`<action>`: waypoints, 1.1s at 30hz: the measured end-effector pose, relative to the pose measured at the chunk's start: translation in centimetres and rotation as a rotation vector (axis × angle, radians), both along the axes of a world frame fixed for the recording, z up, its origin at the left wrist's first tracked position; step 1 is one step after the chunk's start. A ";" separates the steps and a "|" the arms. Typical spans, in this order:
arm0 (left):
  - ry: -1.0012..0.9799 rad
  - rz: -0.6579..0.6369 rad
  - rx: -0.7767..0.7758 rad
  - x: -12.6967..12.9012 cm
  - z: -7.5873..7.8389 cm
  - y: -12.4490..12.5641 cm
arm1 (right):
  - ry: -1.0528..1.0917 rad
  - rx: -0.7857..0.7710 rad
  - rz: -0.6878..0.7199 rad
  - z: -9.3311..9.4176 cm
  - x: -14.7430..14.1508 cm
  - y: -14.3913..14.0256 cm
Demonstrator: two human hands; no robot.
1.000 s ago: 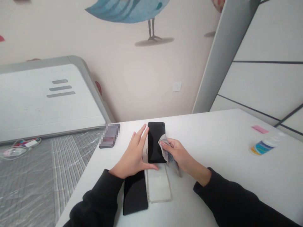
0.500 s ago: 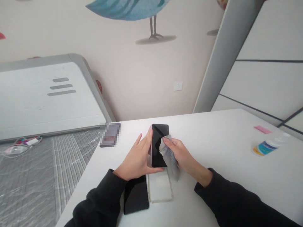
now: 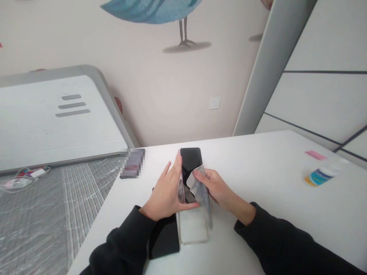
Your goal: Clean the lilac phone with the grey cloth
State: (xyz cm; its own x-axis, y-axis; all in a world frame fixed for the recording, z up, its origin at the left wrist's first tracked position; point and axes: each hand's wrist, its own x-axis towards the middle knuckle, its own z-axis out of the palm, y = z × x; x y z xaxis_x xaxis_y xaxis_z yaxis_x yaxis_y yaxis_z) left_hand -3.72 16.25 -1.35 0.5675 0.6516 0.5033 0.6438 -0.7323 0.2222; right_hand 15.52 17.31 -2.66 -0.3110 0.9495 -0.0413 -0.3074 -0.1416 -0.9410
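Your right hand [image 3: 216, 190] presses a cloth [image 3: 196, 182] to a phone [image 3: 191, 157] steadied by your left hand [image 3: 166, 191]

You hold the phone between both hands, its dark screen facing up, over the far part of a clear case [image 3: 193, 229] near the middle of the white table [image 3: 258, 164]. Your left fingers lie along the phone's left edge, and that thumb stretches wide beneath its lower edge. Your right thumb and fingers close narrowly on the gray cloth, which covers the lower right of the screen; its loose end hangs down over the right side of the case. You cannot tell from this view whether the phone touches the case.

Just left of the case you have a flat black device [image 3: 164, 238], partly hidden by your left wrist and sleeve. A blurred-out dark item [image 3: 132, 164] sits at the table's far left corner. Well to your right stand a white bottle [image 3: 323, 175] with a blue and yellow label and, just beyond it, a pink slip [image 3: 315, 155] lying flat.
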 end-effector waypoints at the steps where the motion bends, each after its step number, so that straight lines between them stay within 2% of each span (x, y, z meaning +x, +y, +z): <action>1: 0.001 0.003 0.000 0.0 0.0 0.1 | 0.019 -0.005 0.011 0.1 0.0 -0.1; 10: -0.020 -0.079 -0.021 0.2 0.5 -0.4 | -0.030 -0.028 -0.043 -0.9 -0.2 0.0; 17: -0.016 -0.076 -0.023 -0.1 0.3 0.0 | 0.191 -0.096 0.036 0.3 -0.4 -0.7; 23: 0.010 -0.132 -0.016 0.2 0.3 -0.3 | 0.090 -0.129 -0.062 -0.9 -0.4 -0.2; 26: -0.006 -0.123 -0.035 0.0 0.3 -0.3 | 0.109 -0.120 -0.094 -0.5 -0.5 -0.1; 30: 0.019 -0.090 -0.037 -0.2 0.0 0.0 | 0.184 -0.092 -0.008 0.6 -0.4 -0.4; 33: 0.062 -0.095 -0.026 -0.1 -0.2 0.1 | 0.161 -0.077 0.002 0.4 -0.3 -0.4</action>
State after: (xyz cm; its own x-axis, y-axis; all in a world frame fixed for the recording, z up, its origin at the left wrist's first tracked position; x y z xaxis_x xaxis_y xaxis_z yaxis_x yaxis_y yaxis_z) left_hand -3.80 16.30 -1.57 0.6568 0.6060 0.4488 0.5852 -0.7850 0.2035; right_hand 15.23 16.88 -2.27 -0.3213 0.9449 -0.0630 -0.4527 -0.2117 -0.8661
